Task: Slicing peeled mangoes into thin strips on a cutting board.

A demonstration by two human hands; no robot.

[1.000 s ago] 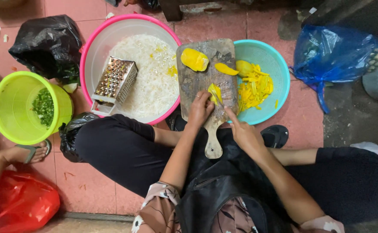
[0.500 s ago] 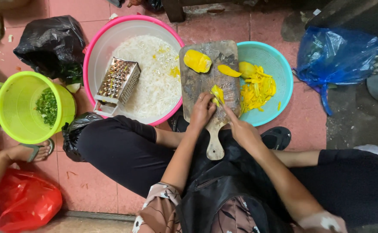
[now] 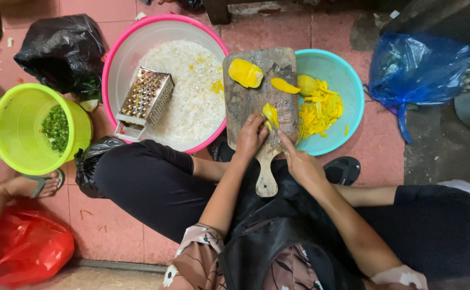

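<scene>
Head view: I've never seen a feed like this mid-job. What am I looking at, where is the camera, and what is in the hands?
There is no machine here. A person sits on a tiled floor, and one camera on their head looks straight down at their two bare hands. The left hand pins a yellow fruit piece onto a wooden cutting board. The right hand reaches in beside that piece; whether it holds a blade is too small to tell. Right of the board a teal basket holds yellow strips. Left of it a pink basin holds white shreds and a metal grater. Farther left stands a green bucket with chopped greens. Another person's foot shows at the left edge.
</scene>
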